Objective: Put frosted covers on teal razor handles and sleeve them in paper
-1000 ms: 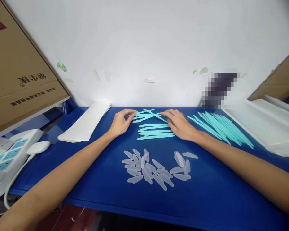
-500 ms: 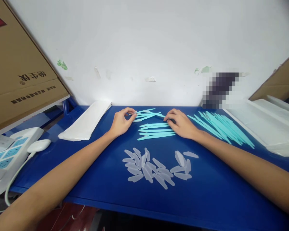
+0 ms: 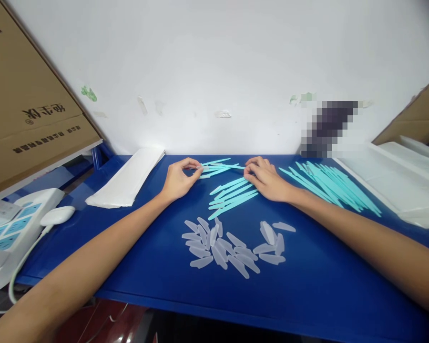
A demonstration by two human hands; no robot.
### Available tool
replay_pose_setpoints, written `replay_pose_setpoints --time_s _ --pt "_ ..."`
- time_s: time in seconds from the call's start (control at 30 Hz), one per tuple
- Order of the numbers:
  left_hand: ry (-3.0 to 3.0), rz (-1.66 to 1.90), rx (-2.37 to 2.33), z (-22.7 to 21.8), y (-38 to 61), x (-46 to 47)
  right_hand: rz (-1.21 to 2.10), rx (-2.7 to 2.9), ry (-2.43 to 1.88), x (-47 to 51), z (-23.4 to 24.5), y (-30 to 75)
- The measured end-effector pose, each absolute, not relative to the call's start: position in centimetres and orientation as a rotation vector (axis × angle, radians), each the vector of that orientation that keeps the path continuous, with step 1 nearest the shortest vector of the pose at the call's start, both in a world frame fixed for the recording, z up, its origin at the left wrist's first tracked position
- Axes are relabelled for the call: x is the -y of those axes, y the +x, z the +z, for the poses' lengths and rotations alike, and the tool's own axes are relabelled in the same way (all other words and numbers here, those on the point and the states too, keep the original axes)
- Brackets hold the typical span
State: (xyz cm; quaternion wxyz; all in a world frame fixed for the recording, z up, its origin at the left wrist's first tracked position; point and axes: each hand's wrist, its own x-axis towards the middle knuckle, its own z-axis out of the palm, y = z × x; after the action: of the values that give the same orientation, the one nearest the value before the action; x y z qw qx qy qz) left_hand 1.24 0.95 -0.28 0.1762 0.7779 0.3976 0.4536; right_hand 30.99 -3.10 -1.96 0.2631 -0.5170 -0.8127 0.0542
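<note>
My left hand (image 3: 178, 180) is pinched at the back of the table around a small translucent piece, which looks like a blade cap (image 3: 202, 168). In the fingers of my right hand (image 3: 268, 178) is the end of a turquoise eyebrow razor (image 3: 239, 167), its other end pointing at my left fingertips. Several more razors (image 3: 210, 175) lie beside my left hand. A slanted row of razors (image 3: 232, 196) reaches under my right hand. Nearer to me, translucent caps (image 3: 219, 252) are scattered over the blue table.
A big pile of razors (image 3: 334, 186) lies right of my right hand. White flat bags (image 3: 127, 178) rest at the left, beside a power strip (image 3: 21, 224) with a white plug. Cardboard boxes (image 3: 32, 95) and white packaging (image 3: 396, 181) flank the table, and a wall (image 3: 200, 71) closes the back.
The razor at my right hand has swung from slanting to nearly level, towards my left fingers. The row under my right hand has turned, its left ends lower. My left hand has barely moved.
</note>
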Motion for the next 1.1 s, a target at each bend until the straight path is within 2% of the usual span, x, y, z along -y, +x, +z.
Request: replay_pose_setpoints --time_s 0.23,0.37,0.8,1.1 --pt "2.206 1.262 -1.079 -0.4 1.1 -1.3 0.059 2.051 -1.312 3.8 -1.6 30.9" --pt "2.242 1.259 -1.099 -0.5 1.1 -1.1 0.187 1.986 -1.275 4.1 -1.2 30.8" --pt "2.168 1.256 -1.097 -0.2 1.2 -0.8 0.148 2.081 -1.098 4.2 -1.2 30.9" --pt "2.258 1.289 -1.039 -0.3 0.9 -1.2 0.090 1.949 -1.177 3.9 -1.5 31.0"
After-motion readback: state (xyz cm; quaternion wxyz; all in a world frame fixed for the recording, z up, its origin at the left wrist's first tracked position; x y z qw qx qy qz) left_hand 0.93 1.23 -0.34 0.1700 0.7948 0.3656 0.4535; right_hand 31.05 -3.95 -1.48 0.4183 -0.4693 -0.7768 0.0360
